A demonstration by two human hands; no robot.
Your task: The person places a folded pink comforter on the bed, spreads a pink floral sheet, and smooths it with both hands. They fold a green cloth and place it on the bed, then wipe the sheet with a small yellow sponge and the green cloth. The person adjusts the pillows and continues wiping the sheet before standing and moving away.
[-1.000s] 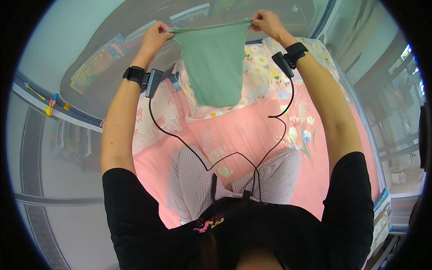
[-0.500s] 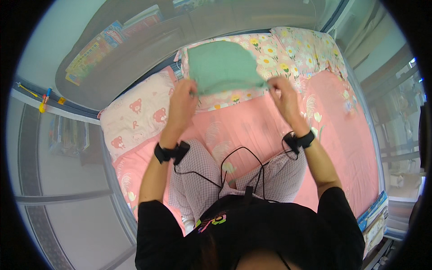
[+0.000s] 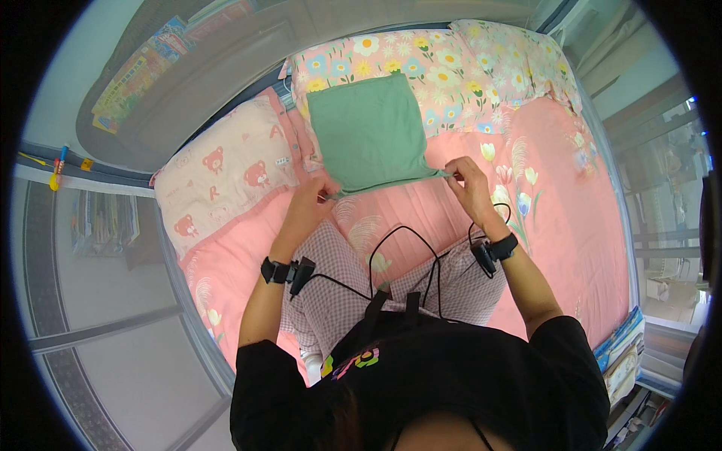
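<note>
green cloth (image 3: 368,135) lies spread in a near-square before you, its upper part over a daisy-print pillow (image 3: 365,56) and its lower part over the pink bedsheet (image 3: 579,225). your left hand (image 3: 310,201) pinches the near left corner between thumb and fingertips, closed with no clear gap. your right hand (image 3: 468,184) grips the near right corner the same way, thumb and fingers shut on a small point of fabric, the hand's back toward you. the near edge runs stretched between your two hands, gathered in slight creases; whether it is lifted off the bed, you cannot tell from this angle.

to the left, beside the cloth, rests a bear-print pillow (image 3: 226,177) in pale pink; a second flowered pillow (image 3: 515,64) sits at the far right. black straps circle both your wrists, each carrying a small dark device, with a thin black cable (image 3: 406,228) looping over your checked trousers (image 3: 331,278). grey mesh netting (image 3: 301,15) curves around the bed, and colorful printed covers (image 3: 139,75) show behind it at upper left.
</note>
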